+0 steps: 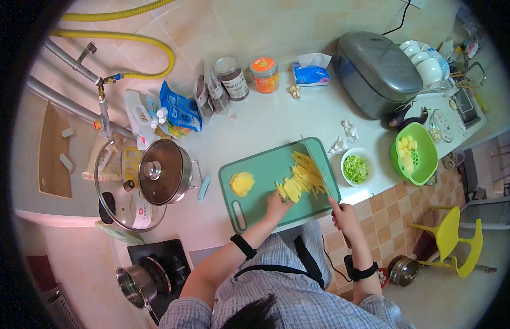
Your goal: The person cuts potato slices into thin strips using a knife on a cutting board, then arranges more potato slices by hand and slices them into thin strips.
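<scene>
"What does the head camera show of your right hand [345, 218]?"

"It is just right of the middle, in the lower half of the frame, its fingers closed round the handle of a kitchen knife [318, 167]. The blade points up and to the left from my grip, over the right part of the green cutting board [263, 164]."

"And your left hand [278, 207]?"

"Near the centre, at the board's lower edge. My fingertips are bent onto the lower left end of the cut potato [305, 174]; how tightly they press I cannot tell."

"Where exactly does that potato lie?"

"On the right half of the board, flat slices by my fingers and thin strips up beside the blade. A separate stack of potato slices [242, 184] lies at the board's left, well apart from both hands."

"What stands around the board?"

"Just right of it, a white bowl [370, 171] of chopped greens [354, 169]. Farther right, a light green basin [429, 154] holds yellow chunks [407, 151] and green pieces. Left of the board, I see a lidded pot [162, 170]; at the upper right, a grey appliance [378, 71]."
</scene>
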The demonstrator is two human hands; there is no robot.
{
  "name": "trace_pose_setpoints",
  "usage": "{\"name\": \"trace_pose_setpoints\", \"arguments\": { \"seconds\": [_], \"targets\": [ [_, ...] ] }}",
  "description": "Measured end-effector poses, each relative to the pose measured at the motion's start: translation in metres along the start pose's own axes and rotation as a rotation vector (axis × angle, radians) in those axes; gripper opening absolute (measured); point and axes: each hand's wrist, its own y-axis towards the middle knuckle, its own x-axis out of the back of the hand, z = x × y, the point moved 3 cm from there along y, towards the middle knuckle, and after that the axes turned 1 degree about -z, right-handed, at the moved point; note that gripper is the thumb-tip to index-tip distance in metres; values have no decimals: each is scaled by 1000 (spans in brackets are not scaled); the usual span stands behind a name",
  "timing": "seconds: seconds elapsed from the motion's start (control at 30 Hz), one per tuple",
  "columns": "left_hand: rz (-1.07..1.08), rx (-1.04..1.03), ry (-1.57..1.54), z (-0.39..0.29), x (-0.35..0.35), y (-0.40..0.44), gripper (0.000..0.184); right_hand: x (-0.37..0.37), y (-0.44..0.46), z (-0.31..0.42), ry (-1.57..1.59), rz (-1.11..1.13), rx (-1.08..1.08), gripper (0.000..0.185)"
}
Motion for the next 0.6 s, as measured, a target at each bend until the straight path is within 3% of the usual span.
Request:
{"name": "trace_pose_setpoints", "arguments": {
  "seconds": [0.1, 0.2, 0.4, 0.53, 0.6],
  "targets": [
    [87, 30, -230, -12, -6, 2, 38, -4, -1, 0, -8, 34, -24, 53],
    [75, 61, -222, -51, -8, -7, 40, -7, -10, 7, -28, 61, -28, 54],
    [-6, -74, -308, -26, -30, 11, 44, -21, -15, 6, -57, 106, -20, 61],
    [0, -65, -220, -30, -30, 14, 46, -22, -21, 13, -68, 101, 52, 57],
    [1, -10, -336, -35, -25, 9, 47, -19, -19, 10, -51, 96, 50, 59]
  ]
}}
